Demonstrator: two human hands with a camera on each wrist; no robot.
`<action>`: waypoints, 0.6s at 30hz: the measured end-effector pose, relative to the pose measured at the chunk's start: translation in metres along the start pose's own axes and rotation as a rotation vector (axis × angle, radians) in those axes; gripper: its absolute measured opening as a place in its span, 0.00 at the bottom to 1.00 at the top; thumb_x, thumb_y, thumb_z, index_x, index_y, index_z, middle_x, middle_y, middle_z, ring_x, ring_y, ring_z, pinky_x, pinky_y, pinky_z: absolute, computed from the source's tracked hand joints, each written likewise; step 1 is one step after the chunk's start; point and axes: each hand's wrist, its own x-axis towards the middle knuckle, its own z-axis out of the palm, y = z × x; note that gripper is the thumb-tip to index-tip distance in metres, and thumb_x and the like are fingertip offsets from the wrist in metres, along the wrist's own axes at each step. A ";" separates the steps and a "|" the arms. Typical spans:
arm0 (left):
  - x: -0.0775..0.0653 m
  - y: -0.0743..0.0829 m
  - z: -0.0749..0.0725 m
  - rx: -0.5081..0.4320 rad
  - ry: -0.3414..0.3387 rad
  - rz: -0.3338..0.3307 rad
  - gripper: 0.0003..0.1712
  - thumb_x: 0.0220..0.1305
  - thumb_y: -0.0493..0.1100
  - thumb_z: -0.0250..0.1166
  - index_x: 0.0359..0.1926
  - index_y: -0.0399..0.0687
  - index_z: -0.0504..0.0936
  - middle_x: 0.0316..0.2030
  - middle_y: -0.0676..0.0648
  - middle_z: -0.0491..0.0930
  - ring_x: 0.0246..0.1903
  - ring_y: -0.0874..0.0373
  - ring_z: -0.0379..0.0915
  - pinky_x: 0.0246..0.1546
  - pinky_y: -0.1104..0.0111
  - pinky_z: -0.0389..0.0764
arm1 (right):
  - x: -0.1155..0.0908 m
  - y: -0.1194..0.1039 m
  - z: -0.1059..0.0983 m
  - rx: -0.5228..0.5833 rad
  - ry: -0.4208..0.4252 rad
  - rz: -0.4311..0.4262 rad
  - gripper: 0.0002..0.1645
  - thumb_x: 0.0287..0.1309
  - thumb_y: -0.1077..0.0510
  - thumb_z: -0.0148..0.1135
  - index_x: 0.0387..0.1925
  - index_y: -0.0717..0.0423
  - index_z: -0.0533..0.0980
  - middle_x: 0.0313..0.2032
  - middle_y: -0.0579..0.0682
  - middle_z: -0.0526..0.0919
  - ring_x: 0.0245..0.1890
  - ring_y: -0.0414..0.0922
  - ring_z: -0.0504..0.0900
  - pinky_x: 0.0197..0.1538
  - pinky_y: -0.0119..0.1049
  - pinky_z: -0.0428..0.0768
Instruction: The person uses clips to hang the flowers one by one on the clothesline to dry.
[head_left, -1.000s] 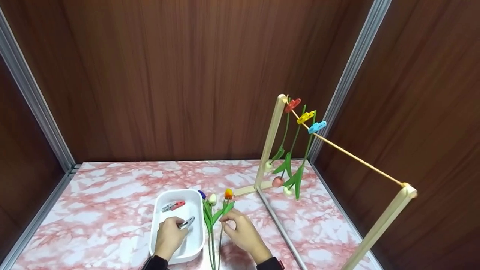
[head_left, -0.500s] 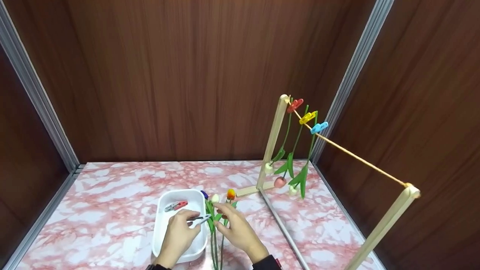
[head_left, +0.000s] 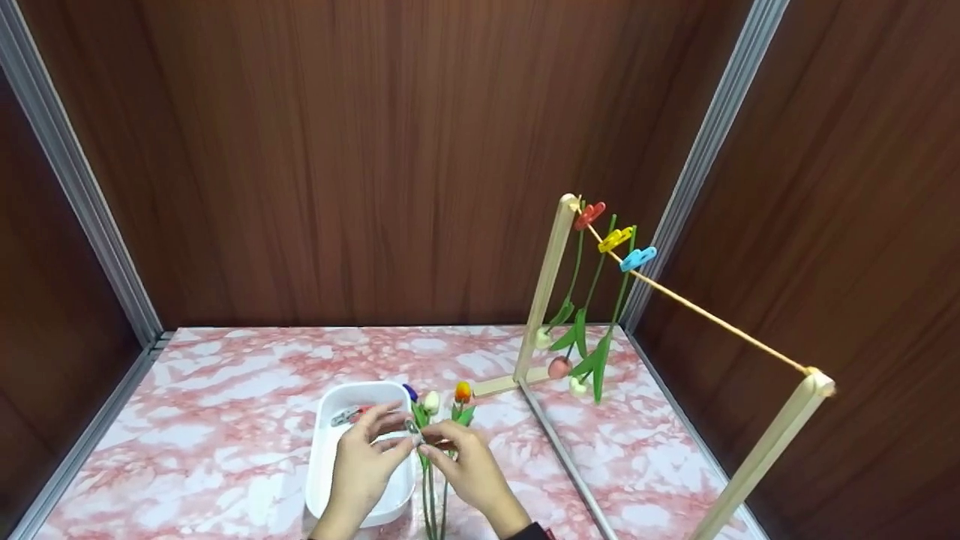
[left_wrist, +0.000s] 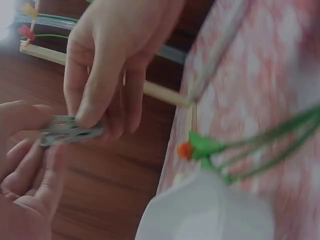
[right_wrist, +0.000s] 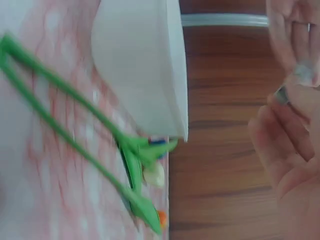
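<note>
A grey clothespin [head_left: 413,429] is between my two hands, over the right rim of the white tray [head_left: 321,457]. My left hand [head_left: 358,466] pinches one end of it. With thumb and fingers, my right hand [head_left: 474,466] pinches the other end. The left wrist view shows the clothespin [left_wrist: 72,131] side on, partly covered by fingertips. Beneath and behind the hands lie artificial tulips: an orange one [head_left: 463,391], a white one [head_left: 431,402] and a purple one [head_left: 409,392]. Their stems run toward me, partly hidden by my right hand.
On the right stands a wooden rack with a thin rod [head_left: 712,318]. Red [head_left: 590,216], yellow [head_left: 616,240] and blue [head_left: 638,259] clothespins hold three tulips upside down on it. Another grey clothespin [head_left: 345,416] lies in the tray beside a red one, partly hidden.
My left hand has lifted the grey clothespin out of the tray and moved it right. My right hand has left the tulip stems and come over to pinch the clothespin too.
</note>
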 end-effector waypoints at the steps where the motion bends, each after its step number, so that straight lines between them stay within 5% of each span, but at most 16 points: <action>1: -0.001 0.001 0.002 -0.077 0.022 -0.027 0.31 0.65 0.35 0.77 0.68 0.37 0.80 0.60 0.37 0.88 0.60 0.46 0.86 0.58 0.69 0.89 | -0.001 -0.003 0.002 0.073 0.017 0.034 0.14 0.74 0.53 0.68 0.54 0.55 0.87 0.50 0.54 0.92 0.51 0.38 0.90 0.56 0.32 0.90; 4: -0.001 0.006 0.006 -0.220 0.042 -0.093 0.36 0.69 0.41 0.77 0.74 0.38 0.76 0.65 0.38 0.85 0.66 0.47 0.83 0.68 0.64 0.85 | -0.001 -0.013 0.006 0.279 0.084 0.125 0.15 0.72 0.55 0.71 0.53 0.60 0.85 0.51 0.61 0.91 0.46 0.35 0.89 0.53 0.29 0.90; 7: 0.001 0.010 0.008 -0.267 0.018 -0.151 0.35 0.71 0.46 0.76 0.74 0.39 0.77 0.67 0.38 0.84 0.68 0.47 0.82 0.71 0.64 0.83 | 0.001 -0.020 0.008 0.396 0.148 0.168 0.16 0.70 0.58 0.72 0.53 0.63 0.84 0.49 0.64 0.91 0.41 0.36 0.90 0.49 0.30 0.90; 10: 0.004 0.013 0.009 -0.271 -0.003 -0.178 0.33 0.71 0.48 0.76 0.71 0.38 0.80 0.65 0.37 0.86 0.65 0.51 0.85 0.70 0.64 0.84 | 0.003 -0.022 0.009 0.428 0.191 0.173 0.15 0.68 0.59 0.74 0.51 0.64 0.84 0.47 0.64 0.92 0.36 0.38 0.90 0.45 0.31 0.91; 15: 0.006 0.016 0.008 -0.277 -0.004 -0.215 0.30 0.71 0.48 0.76 0.67 0.38 0.83 0.60 0.41 0.89 0.59 0.59 0.87 0.76 0.49 0.78 | 0.002 -0.022 0.011 0.461 0.220 0.170 0.13 0.66 0.62 0.75 0.48 0.67 0.85 0.45 0.65 0.92 0.32 0.36 0.89 0.42 0.32 0.92; 18: 0.006 0.018 0.008 -0.278 -0.005 -0.212 0.28 0.71 0.47 0.76 0.66 0.37 0.84 0.57 0.43 0.91 0.56 0.63 0.87 0.74 0.51 0.79 | 0.001 -0.021 0.012 0.473 0.236 0.154 0.12 0.66 0.64 0.75 0.47 0.69 0.84 0.43 0.65 0.92 0.31 0.35 0.88 0.40 0.32 0.92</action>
